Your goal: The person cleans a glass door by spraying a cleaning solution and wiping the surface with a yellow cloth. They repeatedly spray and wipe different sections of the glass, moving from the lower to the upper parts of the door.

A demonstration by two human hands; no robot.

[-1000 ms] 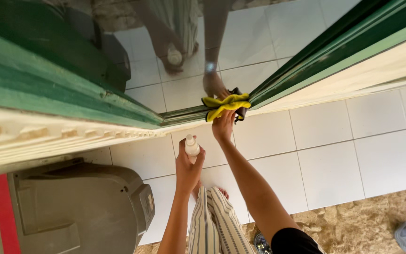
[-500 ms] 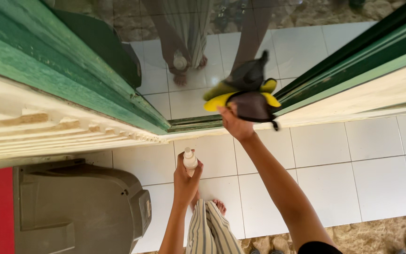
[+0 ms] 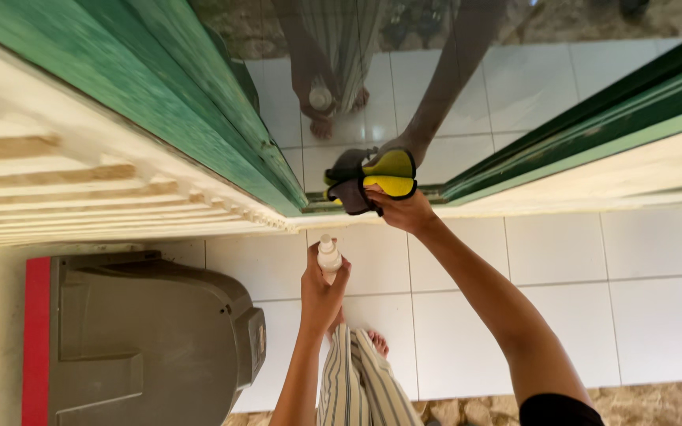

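Observation:
My right hand point(image 3: 406, 210) grips a yellow and dark grey cloth point(image 3: 371, 181) and presses it against the bottom of a glass pane point(image 3: 404, 87) set in a green frame point(image 3: 222, 142). The glass reflects my arm, the cloth and the bottle. My left hand point(image 3: 321, 293) holds a small white spray bottle point(image 3: 328, 256) upright, just below the cloth and apart from the glass. My striped trousers and bare foot point(image 3: 361, 359) show below the hands.
A grey bin with a red edge point(image 3: 136, 339) stands on the white tiled floor point(image 3: 593, 300) at lower left. The cream ledge point(image 3: 80, 189) runs under the green frame. Rough stone paving point(image 3: 657, 406) borders the tiles at lower right.
My right hand has moved the cloth leftward and down along the bottom of the glass. The left hand and bottle have stayed about where they were.

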